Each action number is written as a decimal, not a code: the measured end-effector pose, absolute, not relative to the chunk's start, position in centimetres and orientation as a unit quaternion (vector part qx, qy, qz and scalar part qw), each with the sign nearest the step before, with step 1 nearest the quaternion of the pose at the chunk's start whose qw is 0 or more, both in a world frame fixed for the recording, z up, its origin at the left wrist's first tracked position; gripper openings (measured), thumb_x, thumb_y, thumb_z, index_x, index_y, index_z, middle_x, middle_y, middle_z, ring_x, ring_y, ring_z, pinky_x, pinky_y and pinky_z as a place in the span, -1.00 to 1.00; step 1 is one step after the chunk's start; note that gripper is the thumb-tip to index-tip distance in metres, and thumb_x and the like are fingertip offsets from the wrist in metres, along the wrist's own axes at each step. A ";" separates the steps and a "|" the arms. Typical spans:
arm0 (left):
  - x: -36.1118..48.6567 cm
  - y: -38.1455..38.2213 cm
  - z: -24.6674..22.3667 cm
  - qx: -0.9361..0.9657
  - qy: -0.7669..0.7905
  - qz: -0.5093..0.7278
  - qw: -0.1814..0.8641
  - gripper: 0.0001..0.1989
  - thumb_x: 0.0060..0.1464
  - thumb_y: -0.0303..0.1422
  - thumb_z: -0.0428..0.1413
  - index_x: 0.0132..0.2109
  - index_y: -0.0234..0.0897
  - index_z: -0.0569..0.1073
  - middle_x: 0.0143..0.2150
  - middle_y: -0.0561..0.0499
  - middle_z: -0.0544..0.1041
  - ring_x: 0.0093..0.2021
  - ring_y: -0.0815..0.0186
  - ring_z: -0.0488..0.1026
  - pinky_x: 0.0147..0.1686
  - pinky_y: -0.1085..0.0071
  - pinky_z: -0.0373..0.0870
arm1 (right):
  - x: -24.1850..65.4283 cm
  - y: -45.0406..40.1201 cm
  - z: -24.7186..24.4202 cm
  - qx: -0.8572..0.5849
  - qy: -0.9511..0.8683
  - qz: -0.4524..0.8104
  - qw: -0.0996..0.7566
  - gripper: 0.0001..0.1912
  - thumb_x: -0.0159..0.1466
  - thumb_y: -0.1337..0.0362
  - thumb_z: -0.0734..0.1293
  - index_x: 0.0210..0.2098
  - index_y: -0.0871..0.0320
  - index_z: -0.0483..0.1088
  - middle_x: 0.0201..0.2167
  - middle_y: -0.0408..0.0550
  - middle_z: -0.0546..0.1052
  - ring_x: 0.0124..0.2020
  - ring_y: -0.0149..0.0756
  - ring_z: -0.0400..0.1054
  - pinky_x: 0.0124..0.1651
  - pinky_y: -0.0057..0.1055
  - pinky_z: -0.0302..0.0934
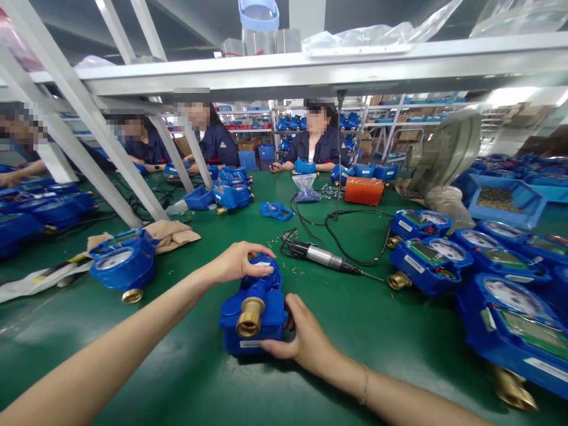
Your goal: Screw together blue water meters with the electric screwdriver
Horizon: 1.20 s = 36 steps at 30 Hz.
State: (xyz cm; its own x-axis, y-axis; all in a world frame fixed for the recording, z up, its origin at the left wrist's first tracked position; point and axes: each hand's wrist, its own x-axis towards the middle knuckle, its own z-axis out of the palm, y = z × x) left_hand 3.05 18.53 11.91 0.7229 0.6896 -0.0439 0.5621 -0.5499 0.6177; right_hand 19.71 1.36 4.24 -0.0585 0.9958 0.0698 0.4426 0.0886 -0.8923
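A blue water meter [273, 310] with a brass threaded pipe end [249, 317] rests on the green table in front of me, a white label on its near side. Around the rounded far part of the meter curl the fingers of my left hand [248, 260], gripping it from above. My right hand [306, 337] holds the meter's right side, thumb on the near face and fingers behind. Just beyond my hands lies an electric screwdriver [326, 258] with a black cable, loose screws scattered around it.
Several blue meters [426, 260] with exposed circuit boards crowd the right side. Another meter [122, 260] stands left by a beige cloth [173, 235]. Farther back are a blue bracket [276, 211], an orange box [364, 191], a fan [448, 151] and a screw bin [506, 201]. Co-workers sit opposite.
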 end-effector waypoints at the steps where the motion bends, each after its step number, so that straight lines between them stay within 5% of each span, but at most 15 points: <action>1: 3.0 18.6 11.8 0.874 0.361 0.103 0.308 -0.46 -0.08 0.06 0.22 -0.01 -0.12 0.58 -0.14 0.03 0.62 -0.13 0.19 0.44 -0.12 0.41 0.33 | 19.7 1.4 4.2 -0.572 -0.629 0.359 0.385 -0.46 -0.06 0.17 0.58 -0.34 0.11 0.15 -0.35 -0.20 0.24 -0.37 -0.38 0.12 -0.36 -0.46 0.01; 8: 2.5 18.0 12.0 0.864 0.398 0.119 0.284 -0.44 -0.07 0.07 0.19 -0.02 -0.18 0.58 -0.17 -0.02 0.61 -0.16 0.18 0.44 -0.11 0.37 0.34 | 19.5 1.1 3.9 -0.567 -0.645 0.342 0.382 -0.54 -0.01 0.28 0.52 -0.25 0.11 0.21 -0.28 -0.15 0.30 -0.28 -0.32 0.20 -0.26 -0.43 0.11; 14: 1.9 17.5 12.4 0.851 0.423 0.137 0.281 -0.42 -0.10 0.08 0.18 -0.03 -0.21 0.58 -0.23 0.00 0.60 -0.20 0.20 0.43 -0.18 0.40 0.36 | 19.6 1.4 4.6 -0.575 -0.619 0.381 0.375 -0.35 -0.05 0.10 0.58 -0.13 0.11 0.19 -0.12 -0.04 0.41 -0.11 -0.14 0.30 -0.07 -0.29 0.16; 20: 1.5 17.4 12.5 0.844 0.429 0.152 0.285 -0.43 -0.12 0.06 0.20 -0.03 -0.22 0.59 -0.30 0.02 0.60 -0.25 0.22 0.43 -0.23 0.43 0.36 | 19.1 1.6 4.8 -0.585 -0.606 0.383 0.379 -0.34 -0.09 0.15 0.59 -0.18 0.08 0.14 -0.20 -0.10 0.43 -0.17 -0.18 0.31 -0.09 -0.30 0.16; 36: 1.8 17.7 11.7 0.864 0.367 0.139 0.315 -0.45 -0.05 0.02 0.19 0.01 -0.21 0.56 -0.08 0.00 0.60 -0.12 0.19 0.45 -0.10 0.41 0.33 | 18.7 0.9 4.7 -0.576 -0.604 0.390 0.388 -0.27 -0.12 0.18 0.59 -0.12 0.09 0.11 -0.16 -0.07 0.38 -0.12 -0.17 0.28 -0.04 -0.25 0.19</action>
